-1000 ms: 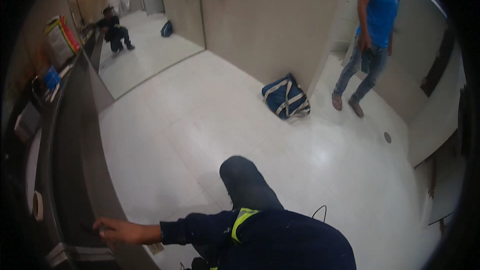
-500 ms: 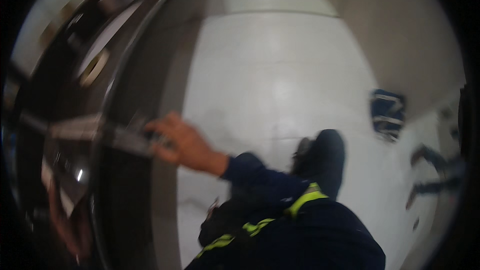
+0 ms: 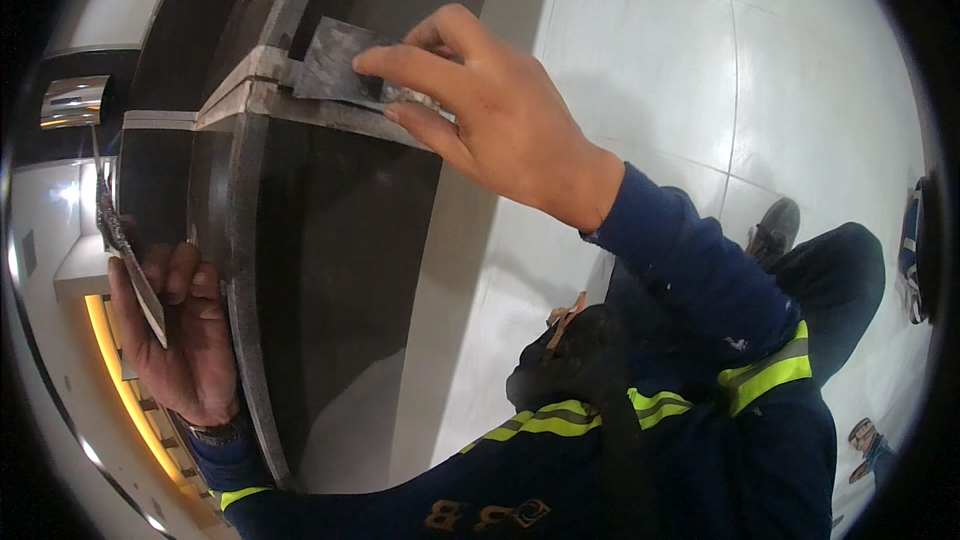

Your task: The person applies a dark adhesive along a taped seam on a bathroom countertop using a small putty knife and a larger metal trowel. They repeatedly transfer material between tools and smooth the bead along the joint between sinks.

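Observation:
My right hand (image 3: 500, 100) is closed on a flat grey scraper blade (image 3: 340, 60), thumb below and fingers above. The blade rests at a pale joint strip (image 3: 345, 118) running across the dark panelled counter (image 3: 340, 220), near its edge. My left hand (image 3: 185, 325), on the counter's other side, grips a thin flat plate (image 3: 145, 290) between thumb and curled fingers. That plate is seen nearly edge-on, and dark, rough paste seems to cling to its upper part.
The counter's raised edge (image 3: 245, 240) runs between my hands. A shiny metal fixture (image 3: 75, 102) sits at the far left, above a lit yellow strip (image 3: 130, 400). Pale floor (image 3: 650, 70) lies to the right, with my shoe (image 3: 775, 230) on it. A blue-and-white item (image 3: 912, 250) lies at the right rim.
The view has swung, bringing the counter joint closer. My right hand has come up to the strip with the blade, and my left hand now shows clearly where it was blurred.

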`<state>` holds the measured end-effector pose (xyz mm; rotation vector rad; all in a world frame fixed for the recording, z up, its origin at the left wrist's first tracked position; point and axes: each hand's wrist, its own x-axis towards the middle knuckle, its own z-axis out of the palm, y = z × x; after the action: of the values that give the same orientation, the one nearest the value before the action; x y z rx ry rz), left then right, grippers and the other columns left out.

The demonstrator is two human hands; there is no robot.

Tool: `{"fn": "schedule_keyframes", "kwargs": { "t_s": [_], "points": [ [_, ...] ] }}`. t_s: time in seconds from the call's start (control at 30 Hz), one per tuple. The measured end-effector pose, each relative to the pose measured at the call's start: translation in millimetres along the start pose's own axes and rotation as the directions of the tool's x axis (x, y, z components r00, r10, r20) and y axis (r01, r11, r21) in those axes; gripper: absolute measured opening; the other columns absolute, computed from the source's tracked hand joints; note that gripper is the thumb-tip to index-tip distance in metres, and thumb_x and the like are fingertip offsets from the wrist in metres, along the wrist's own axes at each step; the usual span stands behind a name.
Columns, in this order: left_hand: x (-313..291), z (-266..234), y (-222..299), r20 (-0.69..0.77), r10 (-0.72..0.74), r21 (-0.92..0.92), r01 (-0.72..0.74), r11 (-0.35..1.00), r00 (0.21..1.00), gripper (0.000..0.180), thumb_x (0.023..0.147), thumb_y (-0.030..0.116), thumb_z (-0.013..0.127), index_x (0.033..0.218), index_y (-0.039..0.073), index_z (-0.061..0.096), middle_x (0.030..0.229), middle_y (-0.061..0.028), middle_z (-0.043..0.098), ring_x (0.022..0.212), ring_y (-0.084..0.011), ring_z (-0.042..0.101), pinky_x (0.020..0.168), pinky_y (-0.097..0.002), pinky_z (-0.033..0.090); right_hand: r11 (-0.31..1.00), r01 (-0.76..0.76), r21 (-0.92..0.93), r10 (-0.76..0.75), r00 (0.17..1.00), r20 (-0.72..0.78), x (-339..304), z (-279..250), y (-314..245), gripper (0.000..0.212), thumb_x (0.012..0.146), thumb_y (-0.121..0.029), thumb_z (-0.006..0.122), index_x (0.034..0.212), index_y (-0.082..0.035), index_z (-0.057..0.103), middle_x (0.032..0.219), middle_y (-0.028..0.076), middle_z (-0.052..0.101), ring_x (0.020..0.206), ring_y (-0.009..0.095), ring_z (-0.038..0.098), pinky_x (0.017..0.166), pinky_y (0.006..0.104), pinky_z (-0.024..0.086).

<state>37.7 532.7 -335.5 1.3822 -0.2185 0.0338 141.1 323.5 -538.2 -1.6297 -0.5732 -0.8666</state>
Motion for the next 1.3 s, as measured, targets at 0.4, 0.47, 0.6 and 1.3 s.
{"fn": "schedule_keyframes", "kwargs": {
  "t_s": [0.4,0.47,0.6,1.3],
  "points": [
    [1,-3,-9,0.040,0.002,-0.033,-0.001,0.999,0.999,0.039,0.101,0.015,0.047,0.135,-0.003,0.042,0.088,-0.0046,0.046,0.082,-0.0145,0.040,0.078,-0.0316,0.040,0.998,0.030,0.047,-0.027,0.998,-0.061,1,12,5,0.028,0.082,-0.018,0.070,0.110,-0.016,0.063,0.093,0.012,0.053,0.081,0.031,0.061,0.071,0.0407,0.052],
    [1,-5,-9,0.057,-0.001,-0.060,0.004,0.998,0.998,0.038,0.100,0.011,0.048,0.134,-0.004,0.042,0.090,-0.0046,0.045,0.083,-0.0150,0.039,0.078,-0.0316,0.037,0.999,0.028,0.038,-0.025,0.998,-0.053,1,16,5,0.027,0.082,-0.019,0.070,0.108,-0.017,0.063,0.093,0.012,0.053,0.081,0.032,0.061,0.071,0.0409,0.052],
    [3,-7,-8,0.051,0.001,-0.054,0.002,0.999,0.999,0.040,0.102,0.017,0.046,0.137,-0.001,0.041,0.087,-0.0036,0.046,0.080,-0.0137,0.040,0.078,-0.0319,0.041,0.989,0.086,-0.118,-0.088,0.996,-0.013,8,20,1,0.017,0.083,-0.017,0.064,0.099,-0.016,0.065,0.091,0.013,0.054,0.079,0.033,0.062,0.070,0.0422,0.052],
    [6,-4,-5,0.008,-0.002,-0.002,0.002,1.000,1.000,0.039,0.103,0.022,0.046,0.137,0.003,0.044,0.083,-0.0010,0.042,0.077,-0.0123,0.038,0.078,-0.0300,0.043,0.955,0.221,-0.196,-0.222,0.975,0.013,24,-33,-32,0.010,0.080,-0.011,0.057,0.080,-0.006,0.065,0.080,0.016,0.056,0.077,0.034,0.063,0.067,0.0435,0.052]
  ]
}}
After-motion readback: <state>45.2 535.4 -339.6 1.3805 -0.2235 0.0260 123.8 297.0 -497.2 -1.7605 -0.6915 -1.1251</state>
